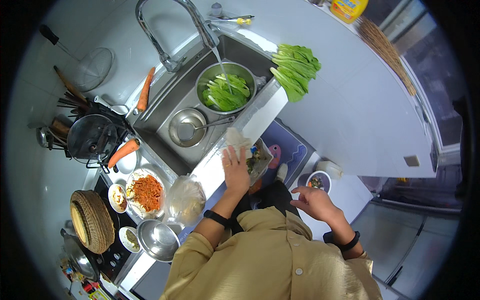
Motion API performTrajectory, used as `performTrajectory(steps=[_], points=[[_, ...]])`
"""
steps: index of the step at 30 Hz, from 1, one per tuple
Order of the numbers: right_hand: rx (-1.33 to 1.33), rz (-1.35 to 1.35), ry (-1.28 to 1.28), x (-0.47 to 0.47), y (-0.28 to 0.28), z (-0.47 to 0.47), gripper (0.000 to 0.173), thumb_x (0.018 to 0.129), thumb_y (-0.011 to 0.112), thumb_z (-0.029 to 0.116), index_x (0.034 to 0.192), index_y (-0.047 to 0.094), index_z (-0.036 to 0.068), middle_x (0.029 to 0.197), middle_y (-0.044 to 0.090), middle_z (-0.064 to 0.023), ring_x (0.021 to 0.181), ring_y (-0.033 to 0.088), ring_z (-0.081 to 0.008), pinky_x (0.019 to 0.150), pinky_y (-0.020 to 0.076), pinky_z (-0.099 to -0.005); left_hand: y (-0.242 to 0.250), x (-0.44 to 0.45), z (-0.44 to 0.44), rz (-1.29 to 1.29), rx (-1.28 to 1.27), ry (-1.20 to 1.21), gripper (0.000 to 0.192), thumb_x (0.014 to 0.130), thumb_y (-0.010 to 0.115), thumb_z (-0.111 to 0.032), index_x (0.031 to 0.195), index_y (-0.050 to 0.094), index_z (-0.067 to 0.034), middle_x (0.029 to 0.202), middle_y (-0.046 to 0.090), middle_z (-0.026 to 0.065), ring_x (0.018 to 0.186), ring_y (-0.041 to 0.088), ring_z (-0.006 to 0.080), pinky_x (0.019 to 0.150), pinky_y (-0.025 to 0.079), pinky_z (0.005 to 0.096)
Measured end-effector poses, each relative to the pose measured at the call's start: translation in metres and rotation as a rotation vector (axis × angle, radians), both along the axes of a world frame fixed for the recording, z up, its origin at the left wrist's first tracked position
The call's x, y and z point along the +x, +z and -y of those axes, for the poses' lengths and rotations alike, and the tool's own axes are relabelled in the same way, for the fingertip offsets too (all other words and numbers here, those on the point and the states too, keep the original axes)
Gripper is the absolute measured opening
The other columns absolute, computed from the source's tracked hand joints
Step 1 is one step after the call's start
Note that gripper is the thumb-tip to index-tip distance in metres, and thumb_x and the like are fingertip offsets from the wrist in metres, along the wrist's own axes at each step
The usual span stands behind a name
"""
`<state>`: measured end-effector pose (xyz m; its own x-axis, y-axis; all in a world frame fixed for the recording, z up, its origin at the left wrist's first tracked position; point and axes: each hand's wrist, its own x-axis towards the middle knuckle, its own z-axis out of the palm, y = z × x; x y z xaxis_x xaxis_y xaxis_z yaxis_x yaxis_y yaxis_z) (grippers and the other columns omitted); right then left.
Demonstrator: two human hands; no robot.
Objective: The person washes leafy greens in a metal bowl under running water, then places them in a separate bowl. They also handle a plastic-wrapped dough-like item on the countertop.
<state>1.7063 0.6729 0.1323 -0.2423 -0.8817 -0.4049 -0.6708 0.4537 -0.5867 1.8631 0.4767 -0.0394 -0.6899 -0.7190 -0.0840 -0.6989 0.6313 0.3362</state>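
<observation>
My left hand (236, 168) lies flat, fingers spread, on a pale cloth (237, 139) at the counter's front edge; whether it grips the cloth I cannot tell. Held out in the air on the right, my right hand (313, 202) is empty, its fingers apart and slightly bent. Water runs from a chrome faucet (205, 32) into a metal basin (199, 84) of leafy greens (225, 93) in the sink. A metal bowl (173, 129) with a ladle (215, 123) sits beside the basin. More greens (296, 71) lie at the sink's right end.
Below the counter edge is a waste container (267, 165); a white bucket (327, 177) stands on the floor. Left of the sink are carrots (125, 152), a plate of shredded carrot (148, 193), a plastic bag (185, 198), an empty metal bowl (158, 240) and a stove (122, 221).
</observation>
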Motion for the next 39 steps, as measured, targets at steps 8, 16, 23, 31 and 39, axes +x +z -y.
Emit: performTrajectory(steps=[8, 16, 23, 31, 39], points=[[-0.016, 0.036, 0.189, -0.121, -0.016, 0.065, 0.033, 0.084, 0.069, 0.026, 0.109, 0.062, 0.006, 0.084, 0.065, -0.0121, 0.078, 0.064, -0.0317, 0.067, 0.0508, -0.0411, -0.012, -0.15, 0.03, -0.054, -0.038, -0.033, 0.063, 0.087, 0.049, -0.01, 0.148, 0.032, -0.011, 0.156, 0.018, 0.0229, 0.144, 0.018, 0.0432, 0.117, 0.014, 0.0507], [0.006, 0.055, 0.322, -0.245, -0.033, 0.098, 0.033, 0.082, 0.072, 0.025, 0.106, 0.062, 0.006, 0.084, 0.066, -0.0114, 0.08, 0.064, -0.0299, 0.068, 0.0501, -0.04, -0.015, -0.264, 0.062, -0.005, -0.114, 0.0, 0.058, 0.091, 0.044, -0.01, 0.148, 0.032, -0.009, 0.154, 0.024, 0.0218, 0.143, 0.024, 0.0394, 0.117, 0.02, 0.044], [0.045, 0.16, 0.515, -0.283, -0.049, 0.151, 0.03, 0.081, 0.071, 0.022, 0.104, 0.062, 0.005, 0.083, 0.065, -0.0113, 0.076, 0.064, -0.03, 0.066, 0.0497, -0.0405, -0.007, -0.193, 0.027, -0.062, -0.128, 0.235, 0.053, 0.086, 0.048, -0.008, 0.138, 0.045, -0.004, 0.148, 0.038, 0.0188, 0.138, 0.035, 0.036, 0.114, 0.029, 0.0425], [-0.236, 0.124, 0.821, -0.243, -0.047, 0.19, 0.03, 0.082, 0.07, 0.022, 0.105, 0.061, 0.006, 0.078, 0.062, -0.0086, 0.075, 0.062, -0.0279, 0.067, 0.0488, -0.0395, 0.001, -0.039, -0.034, 0.015, -0.185, 0.815, 0.047, 0.076, 0.053, 0.005, 0.121, 0.061, -0.006, 0.135, 0.054, 0.0154, 0.128, 0.048, 0.0343, 0.107, 0.039, 0.0419], [-0.167, 0.078, 0.872, -0.215, -0.034, 0.209, 0.027, 0.084, 0.068, 0.027, 0.102, 0.062, 0.007, 0.089, 0.067, -0.0119, 0.084, 0.064, -0.0316, 0.073, 0.05, -0.0428, 0.023, 0.006, -0.019, -0.038, -0.332, 1.146, 0.032, 0.071, 0.058, 0.004, 0.098, 0.07, -0.007, 0.105, 0.059, 0.0132, 0.103, 0.054, 0.0334, 0.091, 0.044, 0.0406]])
